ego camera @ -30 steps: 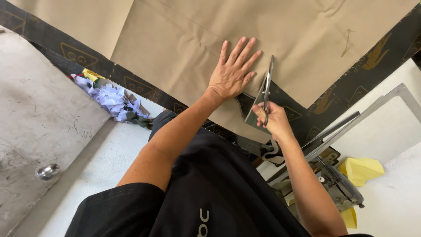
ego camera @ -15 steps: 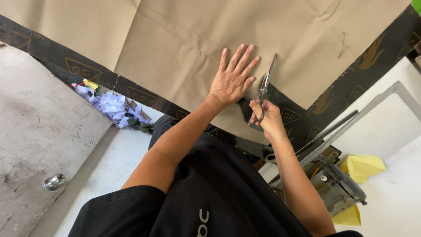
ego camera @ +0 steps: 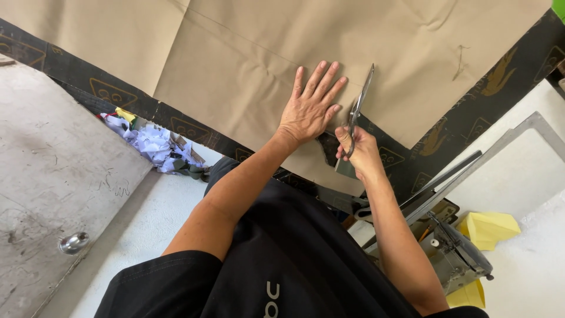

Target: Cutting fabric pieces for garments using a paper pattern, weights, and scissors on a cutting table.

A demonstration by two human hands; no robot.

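Left hand is lying flat and fully open, fingers spread, palm pressing down on the tan sheet and gripping nothing. Far to the left, a grey worn slab is showing a small round metal knob, and a heap of pale cloth scraps is sitting on the floor just below the bench edge. That tan sheet is covering most of the bench, lying over a black patterned layer that is showing as a band along its lower edge. Just right of the flat hand, the right hand is curling closed around the handles of the scissors, whose blades are pointing up and away into the tan sheet, close beside the left fingertips. Further right, a grey machine and yellow folded pieces are sitting beside the person's right forearm.
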